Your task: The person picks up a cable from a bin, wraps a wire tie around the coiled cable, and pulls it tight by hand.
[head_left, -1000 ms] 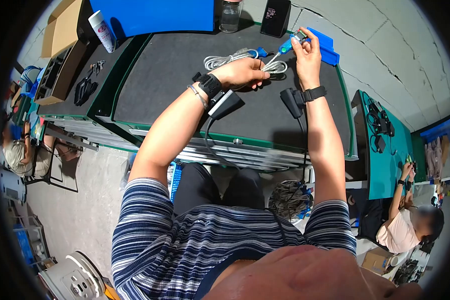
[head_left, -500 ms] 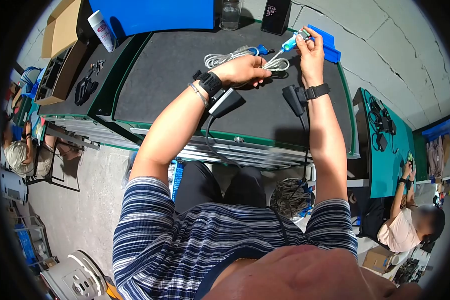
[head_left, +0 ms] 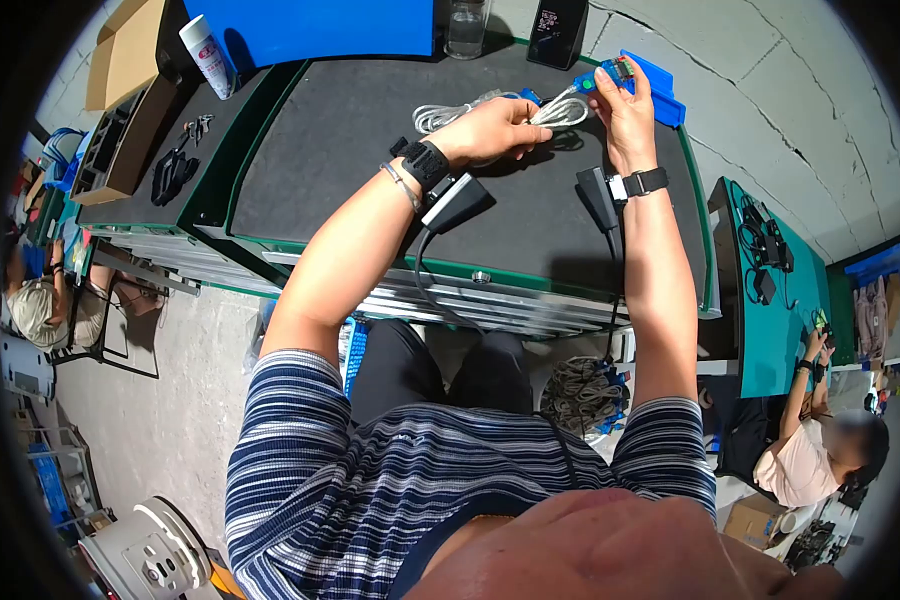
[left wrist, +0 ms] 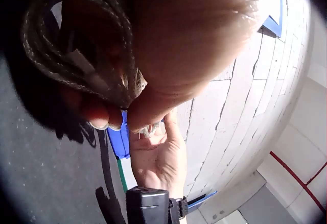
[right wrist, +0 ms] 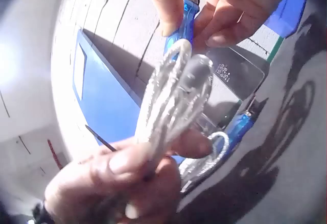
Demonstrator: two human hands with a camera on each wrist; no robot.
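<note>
In the head view my left hand (head_left: pixel 490 132) pinches a coiled cable (head_left: pixel 567 113) in a clear, silvery jacket, between thumb and fingers. The right wrist view shows the loops of this coiled cable (right wrist: pixel 166 93) standing up from the left fingertips. My right hand (head_left: pixel 630 125) pinches the cable's translucent blue connector (right wrist: pixel 188 22) at its far end. A green and metal part (head_left: pixel 623 70) shows between the right fingers. Behind the left hand lies a second silvery coiled cable (head_left: pixel 432 119) on the dark mat, with its own blue connector (right wrist: pixel 240 129).
A blue bin (head_left: pixel 655 92) stands beyond my right hand. Along the back are a black display (head_left: pixel 557 32), a glass jar (head_left: pixel 466 32) and a blue panel (head_left: pixel 320 28). A spray can (head_left: pixel 210 58) and cardboard box (head_left: pixel 125 70) stand left. Another person (head_left: pixel 805 460) works at the right.
My right hand has shifted slightly to the right with the blue connector, which has turned in the fingers. My left hand has moved a little rightward and up, bringing the coil closer to the connector.
</note>
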